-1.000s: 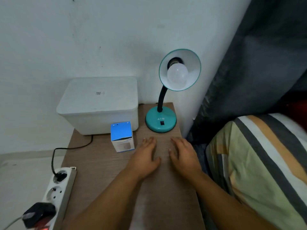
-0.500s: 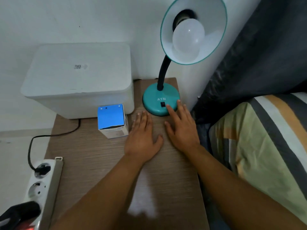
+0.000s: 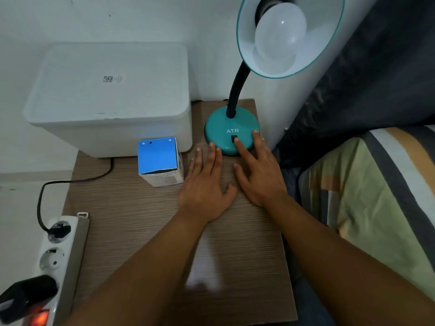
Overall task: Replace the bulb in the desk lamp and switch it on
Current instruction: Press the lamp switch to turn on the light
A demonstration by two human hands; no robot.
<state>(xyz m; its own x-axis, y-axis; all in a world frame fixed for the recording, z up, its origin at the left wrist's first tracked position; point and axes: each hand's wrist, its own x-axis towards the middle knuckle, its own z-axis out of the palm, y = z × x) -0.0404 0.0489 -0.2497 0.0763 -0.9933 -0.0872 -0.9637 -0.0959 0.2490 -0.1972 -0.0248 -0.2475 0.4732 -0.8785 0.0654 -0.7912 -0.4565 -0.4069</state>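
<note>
A teal desk lamp stands at the back right of the wooden table [image 3: 131,231], its round base [image 3: 219,128] marked ATN. An unlit white bulb [image 3: 279,36] sits in the lamp's shade [image 3: 313,55]. My right hand [image 3: 257,175] lies flat with its fingers spread, and the index fingertip rests on the black switch [image 3: 234,138] on the base. My left hand [image 3: 206,184] lies flat on the table beside it, fingertips just short of the base. A small bulb box with a blue top [image 3: 160,158] stands left of my left hand.
A large white lidded box [image 3: 110,95] fills the table's back left. A white power strip [image 3: 56,252] lies along the left edge with a black cord plugged in and a red lit switch. A striped pillow [image 3: 372,196] and a dark curtain [image 3: 376,74] are at the right.
The view has moved closer and lower toward the lamp. Both hands slid forward, and my right hand's fingers came up onto the lamp base at the switch.
</note>
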